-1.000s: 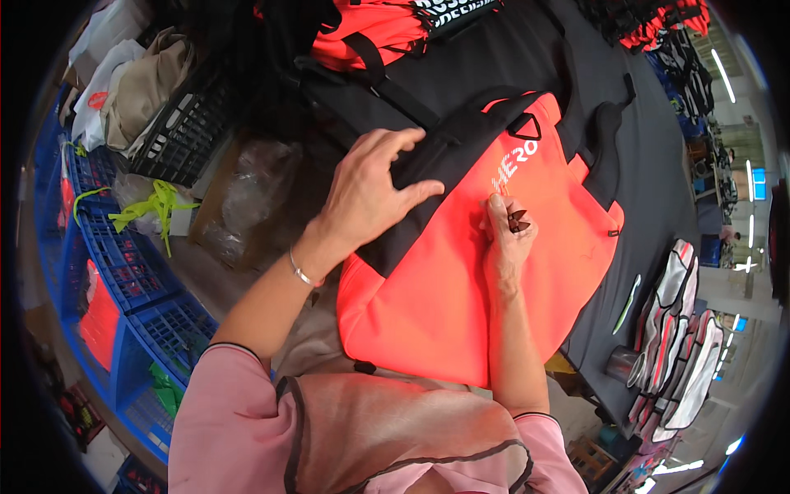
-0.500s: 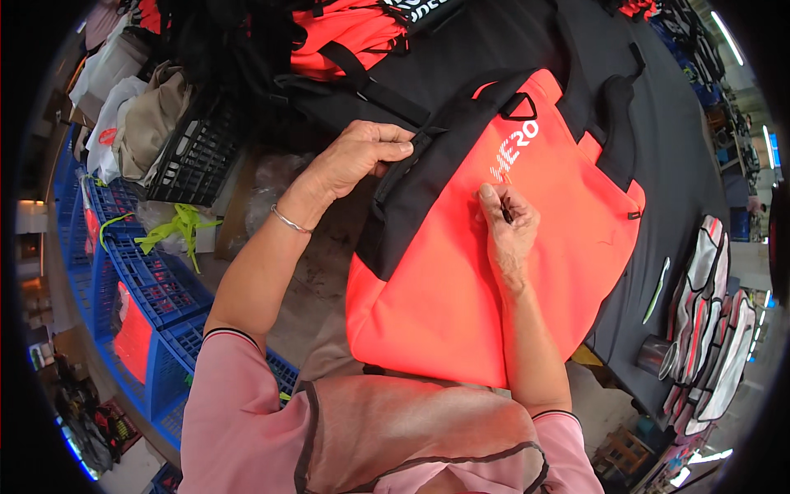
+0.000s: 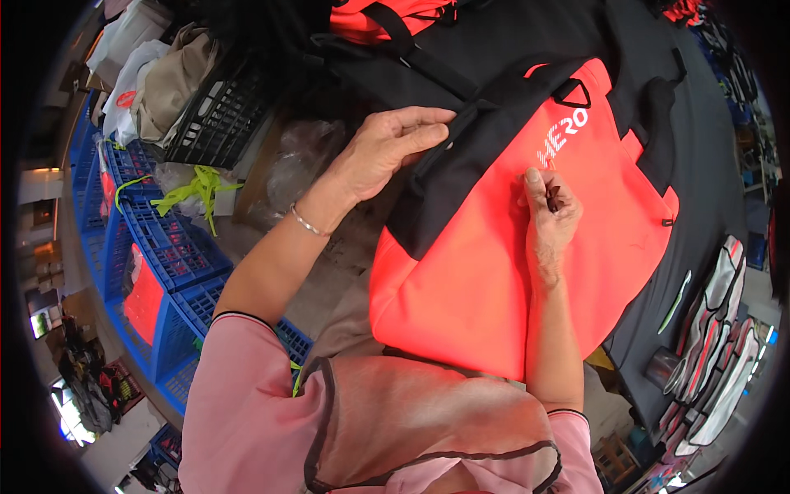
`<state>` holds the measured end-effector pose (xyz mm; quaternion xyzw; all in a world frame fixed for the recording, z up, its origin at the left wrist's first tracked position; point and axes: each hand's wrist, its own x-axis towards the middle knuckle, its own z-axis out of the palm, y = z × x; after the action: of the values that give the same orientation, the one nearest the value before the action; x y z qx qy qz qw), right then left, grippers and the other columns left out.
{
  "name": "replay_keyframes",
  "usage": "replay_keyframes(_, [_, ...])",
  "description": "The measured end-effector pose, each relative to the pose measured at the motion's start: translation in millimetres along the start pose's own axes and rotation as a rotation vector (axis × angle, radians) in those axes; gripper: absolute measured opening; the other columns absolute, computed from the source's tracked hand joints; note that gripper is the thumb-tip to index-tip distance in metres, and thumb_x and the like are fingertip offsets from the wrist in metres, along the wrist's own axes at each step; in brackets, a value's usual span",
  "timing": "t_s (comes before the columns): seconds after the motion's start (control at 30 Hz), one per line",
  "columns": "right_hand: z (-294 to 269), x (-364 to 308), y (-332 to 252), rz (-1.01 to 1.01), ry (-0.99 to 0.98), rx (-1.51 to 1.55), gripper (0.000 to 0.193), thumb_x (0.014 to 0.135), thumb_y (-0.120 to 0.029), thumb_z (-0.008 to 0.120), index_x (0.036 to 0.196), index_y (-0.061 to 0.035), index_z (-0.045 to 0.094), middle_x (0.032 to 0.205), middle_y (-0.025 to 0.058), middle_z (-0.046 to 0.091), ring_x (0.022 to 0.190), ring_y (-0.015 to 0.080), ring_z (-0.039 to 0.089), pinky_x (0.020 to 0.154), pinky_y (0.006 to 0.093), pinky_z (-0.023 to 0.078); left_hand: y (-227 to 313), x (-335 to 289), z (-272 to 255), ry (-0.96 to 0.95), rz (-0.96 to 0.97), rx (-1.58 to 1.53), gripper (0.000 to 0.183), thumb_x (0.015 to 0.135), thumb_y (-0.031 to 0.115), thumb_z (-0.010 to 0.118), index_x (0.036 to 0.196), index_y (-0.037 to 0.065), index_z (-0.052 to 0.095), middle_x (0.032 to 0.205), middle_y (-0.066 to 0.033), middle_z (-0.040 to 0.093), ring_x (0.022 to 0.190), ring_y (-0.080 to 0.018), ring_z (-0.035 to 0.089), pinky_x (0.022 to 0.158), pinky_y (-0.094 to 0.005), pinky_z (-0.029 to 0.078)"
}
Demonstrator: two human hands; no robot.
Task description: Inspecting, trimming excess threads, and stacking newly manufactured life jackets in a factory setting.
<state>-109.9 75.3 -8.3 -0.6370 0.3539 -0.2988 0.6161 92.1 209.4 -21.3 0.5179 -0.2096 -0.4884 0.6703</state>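
Note:
A bright coral-orange bag (image 3: 461, 288) with black side panels and white print lies slantwise before me, its lower end toward my lap. My left hand (image 3: 383, 156) pinches the bag's black edge (image 3: 461, 132) at the left between thumb and fingers. Over the orange front, my right hand (image 3: 553, 226) is closed round a small dark tool (image 3: 555, 198); most of it is hidden in the palm, so its kind is unclear. The right thumb and fingertip meet just below the white print (image 3: 564, 136). A black triangular loop (image 3: 573, 93) sits above that print.
The bag rests on a black-covered table (image 3: 699, 181). Blue plastic crates (image 3: 177, 255) and a black basket (image 3: 218, 115) stand at the left, with yellow-green strips (image 3: 197, 196) beside them. At right are a metal cup (image 3: 661, 367) and grey-and-red straps (image 3: 708, 329). More orange bags (image 3: 362, 25) lie far off.
The whole scene has shifted rightward in the picture, as the view has turned. Both hands keep their places on the bag; the left fingers look slightly straighter.

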Motion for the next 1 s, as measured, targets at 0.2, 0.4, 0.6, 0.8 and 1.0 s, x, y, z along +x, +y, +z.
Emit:
replay_keyframes(0.2, [0.9,0.0,-5.1,0.008,-0.009,-0.033,0.024,0.096,-0.019,0.067,0.085,0.0022,0.066,0.071,-0.0029,0.055,0.065,0.0056,0.048,0.061,0.0217,0.041,-27.1,-54.6,-2.3,0.223,0.096,0.087,0.046,0.089,0.024,0.075,0.123,-0.004,0.059,0.109,-0.0067,0.064,0.098,-0.0109,0.060,0.087,-0.0240,0.049])
replay_keyframes(0.4, [26.6,9.9,-47.4,-0.322,-0.253,-0.356,0.013,0.092,-0.009,0.068,0.104,-0.0074,0.071,0.106,0.0029,0.063,0.080,0.0142,0.061,0.071,0.0266,0.048,-32.7,-73.6,16.7,0.313,0.191,0.277,0.043,0.082,0.022,0.083,0.111,-0.002,0.064,0.099,-0.0063,0.066,0.091,-0.0124,0.063,0.083,-0.0272,0.052])
replay_keyframes(0.6, [50.7,62.2,-57.3,-0.604,-0.618,-0.875,0.029,0.084,-0.020,0.074,0.112,-0.0139,0.070,0.119,0.0012,0.063,0.094,0.0255,0.068,0.077,0.0380,0.056,-35.1,-65.5,29.2,0.442,0.208,0.310,0.034,0.078,0.017,0.082,0.101,-0.004,0.069,0.097,-0.0048,0.067,0.074,-0.0092,0.060,0.064,-0.0220,0.050])
replay_keyframes(0.8, [57.7,74.5,-57.1,-0.576,-0.757,-1.135,0.027,0.081,-0.032,0.076,0.101,-0.0141,0.070,0.102,0.0022,0.063,0.087,0.0251,0.067,0.072,0.0382,0.055,-41.0,-61.6,23.0,0.310,0.131,0.179,0.022,0.081,0.010,0.073,0.097,-0.005,0.071,0.100,-0.0032,0.064,0.078,-0.0081,0.058,0.069,-0.0222,0.047])
replay_keyframes(1.0, [55.3,79.2,-55.8,-0.483,-0.836,-1.080,0.029,0.078,-0.030,0.078,0.099,-0.0118,0.069,0.101,0.0016,0.061,0.088,0.0241,0.065,0.074,0.0368,0.051,-51.4,-60.4,14.5,0.159,0.045,-0.008,0.032,0.084,0.017,0.074,0.108,-0.003,0.067,0.105,-0.0050,0.062,0.092,-0.0105,0.058,0.084,-0.0262,0.046])
